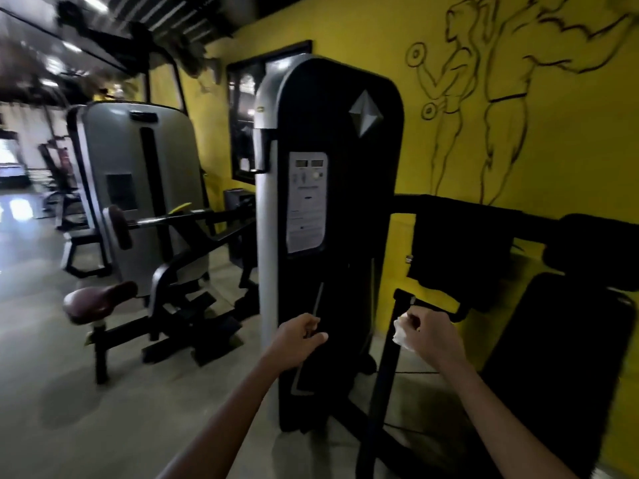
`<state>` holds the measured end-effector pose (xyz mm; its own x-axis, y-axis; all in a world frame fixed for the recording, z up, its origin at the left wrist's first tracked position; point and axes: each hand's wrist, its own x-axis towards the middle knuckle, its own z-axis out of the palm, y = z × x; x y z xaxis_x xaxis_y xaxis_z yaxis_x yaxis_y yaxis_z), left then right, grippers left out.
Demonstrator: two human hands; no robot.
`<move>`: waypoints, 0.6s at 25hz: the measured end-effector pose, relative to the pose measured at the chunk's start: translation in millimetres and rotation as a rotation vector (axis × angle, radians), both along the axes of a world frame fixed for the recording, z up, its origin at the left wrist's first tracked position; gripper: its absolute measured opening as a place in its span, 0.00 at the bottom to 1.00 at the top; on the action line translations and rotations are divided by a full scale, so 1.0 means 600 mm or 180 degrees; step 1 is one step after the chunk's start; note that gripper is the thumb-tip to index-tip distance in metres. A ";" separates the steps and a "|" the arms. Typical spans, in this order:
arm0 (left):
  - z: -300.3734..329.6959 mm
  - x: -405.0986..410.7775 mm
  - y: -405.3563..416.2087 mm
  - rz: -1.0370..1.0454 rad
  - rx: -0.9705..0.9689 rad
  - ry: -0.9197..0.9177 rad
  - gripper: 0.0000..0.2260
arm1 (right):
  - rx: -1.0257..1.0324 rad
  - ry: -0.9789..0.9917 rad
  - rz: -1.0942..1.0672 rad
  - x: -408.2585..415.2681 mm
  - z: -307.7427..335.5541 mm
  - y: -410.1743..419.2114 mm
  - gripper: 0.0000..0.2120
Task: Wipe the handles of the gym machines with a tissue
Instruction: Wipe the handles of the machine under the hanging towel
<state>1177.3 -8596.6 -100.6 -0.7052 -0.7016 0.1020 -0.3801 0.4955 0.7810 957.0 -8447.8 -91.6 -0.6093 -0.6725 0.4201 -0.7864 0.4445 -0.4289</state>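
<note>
A black and grey weight-stack machine point(328, 188) stands straight ahead of me. Its dark frame reaches out to the right, with a curved black handle point(461, 312) low at the centre right. My right hand point(432, 335) is closed around a crumpled white tissue point(401, 331), just left of that handle and close to it. My left hand point(301, 340) hovers in front of the machine's black cover with its fingers curled and nothing in them. Both forearms stretch up from the bottom of the view.
A second grey machine point(138, 181) with a brown seat point(100, 300) and a chrome bar point(162, 219) stands to the left. A yellow wall point(484, 167) with drawn figures is behind. A dark padded seat point(560, 357) fills the right side. Concrete floor point(69, 392) lies at the left.
</note>
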 end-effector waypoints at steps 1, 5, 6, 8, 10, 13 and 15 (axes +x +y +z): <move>0.000 -0.023 -0.024 -0.0156 0.0010 0.0005 0.19 | 0.0006 0.0051 -0.0140 -0.008 0.000 -0.009 0.10; -0.001 -0.092 -0.122 -0.0675 -0.0054 -0.0044 0.22 | -0.0053 -0.0090 -0.0589 -0.033 0.003 -0.043 0.11; -0.002 -0.107 -0.151 -0.0773 -0.0068 -0.0058 0.22 | -0.0043 -0.0176 -0.0633 -0.035 0.002 -0.057 0.10; 0.001 -0.138 -0.198 -0.0916 -0.0105 -0.0116 0.21 | -0.0087 -0.0269 -0.0722 -0.032 0.001 -0.081 0.10; 0.000 -0.177 -0.234 -0.1073 -0.0100 -0.0157 0.21 | -0.0169 -0.0246 -0.0857 -0.033 -0.003 -0.102 0.09; -0.008 -0.233 -0.260 -0.1385 -0.0061 -0.0147 0.21 | -0.0034 -0.0227 -0.1067 -0.050 -0.004 -0.127 0.11; -0.020 -0.283 -0.280 -0.1537 -0.0056 -0.0111 0.20 | -0.0039 -0.0315 -0.1234 -0.082 -0.014 -0.149 0.11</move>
